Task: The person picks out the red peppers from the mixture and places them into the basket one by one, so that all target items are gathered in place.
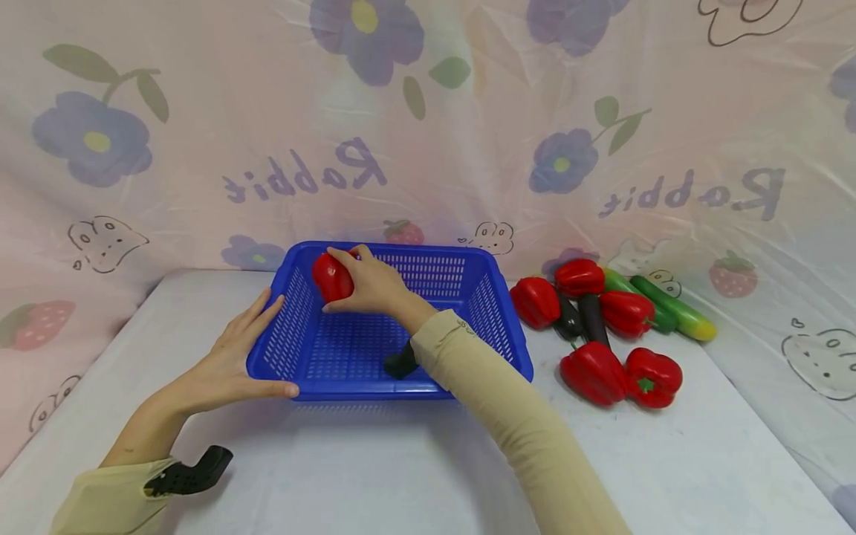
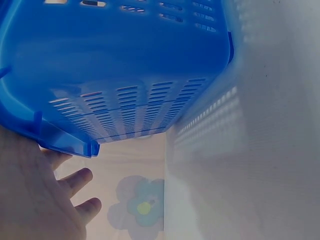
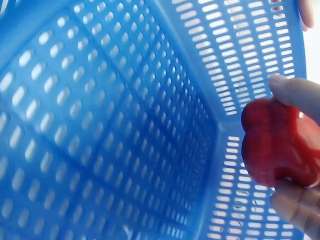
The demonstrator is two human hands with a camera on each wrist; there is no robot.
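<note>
In the head view a blue plastic basket (image 1: 401, 390) with slotted walls stands on the table. My right hand (image 1: 374, 286) grips a red bell pepper (image 1: 331, 277) inside the basket's back left corner. In the right wrist view, thumb and fingers hold the pepper (image 3: 277, 142) from opposite sides, above the basket's perforated floor (image 3: 100, 125). My left hand (image 1: 224, 371) is spread at the basket's left side, its thumb along the front left corner of the rim. In the left wrist view that hand (image 2: 35, 190) touches the rim, with its fingers extended beyond it.
Right of the basket lie several red bell peppers (image 1: 591, 374), two dark eggplants (image 1: 594, 319) and green cucumbers (image 1: 675, 306). A printed curtain (image 1: 455, 134) hangs close behind the basket. Dark wrist mounts (image 1: 190, 474) stick out from the sleeves. The tabletop (image 1: 361, 468) is white.
</note>
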